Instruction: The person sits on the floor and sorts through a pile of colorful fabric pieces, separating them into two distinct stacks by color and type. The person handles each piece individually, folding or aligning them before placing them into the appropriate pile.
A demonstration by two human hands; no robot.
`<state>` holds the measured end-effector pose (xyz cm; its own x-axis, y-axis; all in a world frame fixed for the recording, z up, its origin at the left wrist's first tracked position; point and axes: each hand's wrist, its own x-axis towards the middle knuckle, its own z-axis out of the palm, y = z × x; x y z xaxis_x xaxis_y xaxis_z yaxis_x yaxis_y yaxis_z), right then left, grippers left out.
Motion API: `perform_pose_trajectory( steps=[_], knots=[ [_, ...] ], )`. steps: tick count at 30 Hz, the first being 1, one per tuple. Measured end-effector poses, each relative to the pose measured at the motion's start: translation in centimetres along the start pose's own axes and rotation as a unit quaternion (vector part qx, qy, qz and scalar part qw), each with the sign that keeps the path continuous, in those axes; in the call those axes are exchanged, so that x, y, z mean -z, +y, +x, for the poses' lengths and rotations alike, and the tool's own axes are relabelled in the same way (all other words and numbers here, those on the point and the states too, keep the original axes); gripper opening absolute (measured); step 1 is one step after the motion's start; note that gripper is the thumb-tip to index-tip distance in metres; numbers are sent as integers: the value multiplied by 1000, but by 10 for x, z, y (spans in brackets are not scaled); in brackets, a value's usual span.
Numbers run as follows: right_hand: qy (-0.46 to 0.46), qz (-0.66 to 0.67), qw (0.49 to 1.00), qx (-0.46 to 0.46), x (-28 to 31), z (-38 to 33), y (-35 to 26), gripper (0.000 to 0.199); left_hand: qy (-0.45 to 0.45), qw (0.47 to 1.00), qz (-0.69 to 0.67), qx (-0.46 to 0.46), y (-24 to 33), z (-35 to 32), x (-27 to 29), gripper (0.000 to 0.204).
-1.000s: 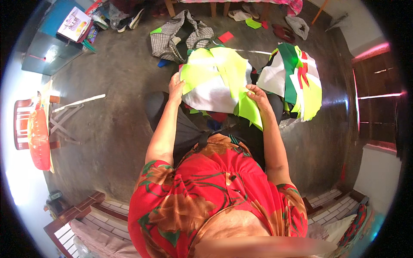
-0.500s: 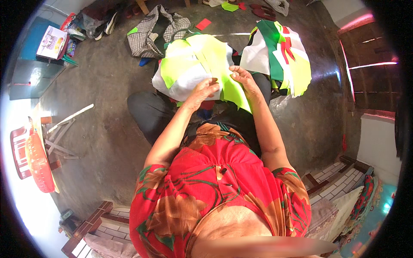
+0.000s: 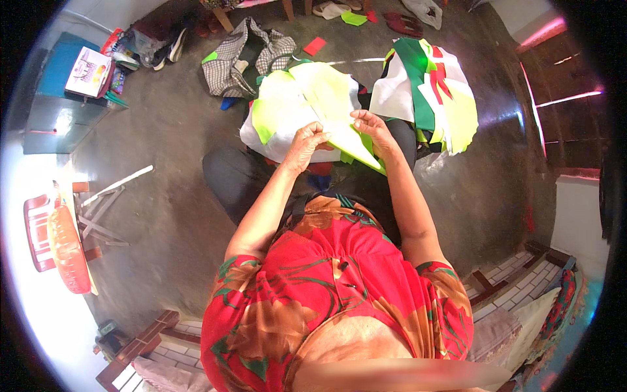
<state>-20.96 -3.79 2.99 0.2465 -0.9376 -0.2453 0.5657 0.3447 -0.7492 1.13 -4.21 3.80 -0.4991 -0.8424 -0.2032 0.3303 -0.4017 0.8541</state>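
From the head view, the left hand (image 3: 305, 145) and right hand (image 3: 372, 127) both had fingers clamped on a yellow-green fabric piece (image 3: 326, 104) over the lap, beside a multicoloured fabric stack (image 3: 431, 91) on the floor (image 3: 170, 150).

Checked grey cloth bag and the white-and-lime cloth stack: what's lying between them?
Head view: only bare grey floor between checked grey cloth bag and white-and-lime cloth stack; they nearly touch.
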Motion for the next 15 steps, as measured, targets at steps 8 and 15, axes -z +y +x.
perform_pose_trajectory(
  steps=[8,15],
  knots=[
    [-28,-45,998,36,5,-10,-17,31,45,993,-65,-87,20,0,3,8],
    [96,-321,935,118,-1,-40,-35,20,112,981,-94,-125,73,11,24,6]
  ],
)
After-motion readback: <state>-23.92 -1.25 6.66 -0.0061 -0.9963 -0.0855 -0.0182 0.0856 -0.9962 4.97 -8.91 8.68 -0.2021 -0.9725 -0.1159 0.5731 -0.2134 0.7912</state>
